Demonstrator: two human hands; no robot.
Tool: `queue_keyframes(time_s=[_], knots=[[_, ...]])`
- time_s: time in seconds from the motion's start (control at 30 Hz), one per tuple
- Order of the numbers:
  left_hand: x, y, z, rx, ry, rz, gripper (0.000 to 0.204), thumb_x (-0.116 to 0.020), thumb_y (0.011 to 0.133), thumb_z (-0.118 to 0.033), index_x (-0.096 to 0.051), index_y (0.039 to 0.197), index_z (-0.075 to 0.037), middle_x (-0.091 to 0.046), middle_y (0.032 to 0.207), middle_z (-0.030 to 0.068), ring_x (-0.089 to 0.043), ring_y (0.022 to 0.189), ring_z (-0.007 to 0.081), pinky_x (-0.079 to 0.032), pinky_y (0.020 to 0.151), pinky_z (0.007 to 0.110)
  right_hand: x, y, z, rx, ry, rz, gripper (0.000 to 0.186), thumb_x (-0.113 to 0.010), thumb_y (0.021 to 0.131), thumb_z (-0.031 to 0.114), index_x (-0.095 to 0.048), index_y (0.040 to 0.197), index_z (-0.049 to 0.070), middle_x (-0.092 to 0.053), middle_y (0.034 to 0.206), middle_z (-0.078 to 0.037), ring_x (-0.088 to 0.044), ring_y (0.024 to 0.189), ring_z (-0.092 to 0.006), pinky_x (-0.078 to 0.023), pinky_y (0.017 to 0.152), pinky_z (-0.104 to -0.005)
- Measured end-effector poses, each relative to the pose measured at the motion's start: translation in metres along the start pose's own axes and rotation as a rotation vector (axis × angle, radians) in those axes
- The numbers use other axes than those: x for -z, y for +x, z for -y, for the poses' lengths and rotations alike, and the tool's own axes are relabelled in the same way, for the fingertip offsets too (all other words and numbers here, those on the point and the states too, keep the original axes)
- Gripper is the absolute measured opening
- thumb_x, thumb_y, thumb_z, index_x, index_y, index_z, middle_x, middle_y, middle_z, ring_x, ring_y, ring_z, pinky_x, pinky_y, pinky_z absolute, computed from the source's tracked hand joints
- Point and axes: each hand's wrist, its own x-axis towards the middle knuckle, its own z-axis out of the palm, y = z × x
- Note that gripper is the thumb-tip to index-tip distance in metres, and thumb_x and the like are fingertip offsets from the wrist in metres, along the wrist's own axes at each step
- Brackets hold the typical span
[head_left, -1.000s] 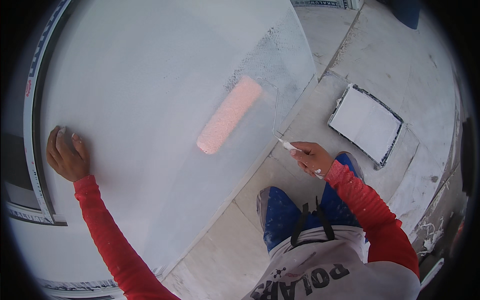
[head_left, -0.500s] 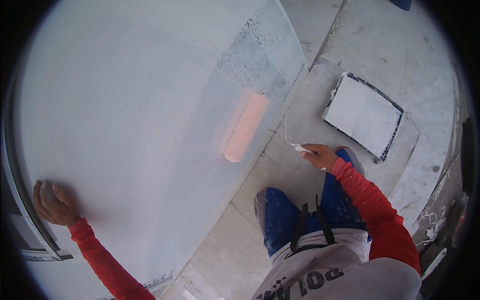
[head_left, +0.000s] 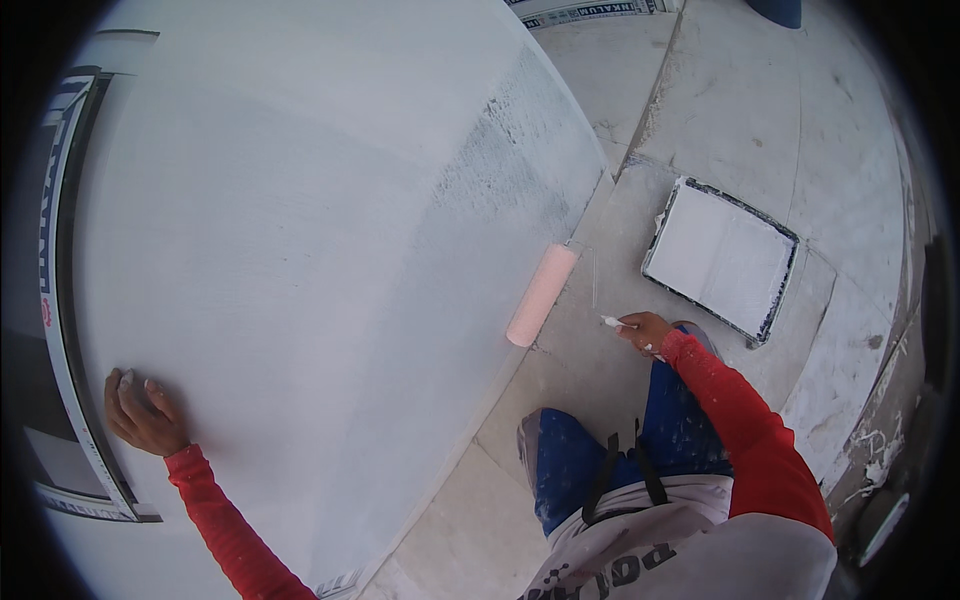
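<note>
My right hand [head_left: 648, 332] grips the white, paint-smeared handle of a paint roller. Its long pink sleeve [head_left: 541, 295] lies at the lower right edge of a broad white-painted wall [head_left: 250, 250], below a darker, mottled patch of uneven paint. My left hand [head_left: 143, 408] rests on the wall at the left, fingers slightly bent and apart and holding nothing, beside a window frame [head_left: 70, 280] with printed film. To the right, a black-rimmed paint tray [head_left: 718, 257] with white paint in it sits on the pale tiled floor.
My legs in blue trousers [head_left: 670, 410] are at the bottom centre, close to the wall's edge. A dark blue object [head_left: 775, 10] stands at the top right, and a strip with printed film [head_left: 590, 12] runs along the top. Splattered paint marks the right-hand edge of the floor area.
The roller has moved right and downward to the wall's edge, with my right hand going the same way. My left hand is lower in the picture than a second ago, and the view has shifted.
</note>
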Motion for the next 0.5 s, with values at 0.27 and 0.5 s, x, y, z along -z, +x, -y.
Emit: queue_keyframes(time_s=[0.27, 0.5], knots=[[-0.002, 0.0, -0.001, -0.003, -0.009, -0.001, 0.028, -0.053, 0.101, -0.031, -0.065, 0.109, -0.007, -0.066, 0.118, 0.0069, -0.062, 0.107, 0.0254, -0.047, 0.089, 0.038, -0.001, -0.092, 0.143, 0.212, 0.197, 0.133, 0.039, -0.061, 0.099, 0.031, -0.062, 0.131, 0.008, -0.051, 0.064, 0.001, -0.042, 0.047, -0.0054, -0.034, 0.04, -0.0239], [-0.008, -0.006, -0.001, -0.021, -0.016, -0.017, 0.028, -0.053, 0.101, -0.033, -0.065, 0.108, -0.008, -0.067, 0.117, 0.0061, -0.062, 0.107, 0.0248, -0.047, 0.088, 0.038, -0.005, -0.088, 0.223, 0.454, 0.045, 0.096, 0.044, -0.062, 0.098, 0.034, -0.061, 0.133, 0.007, -0.055, 0.069, 0.002, -0.046, 0.059, -0.0053, -0.041, 0.056, -0.0238]])
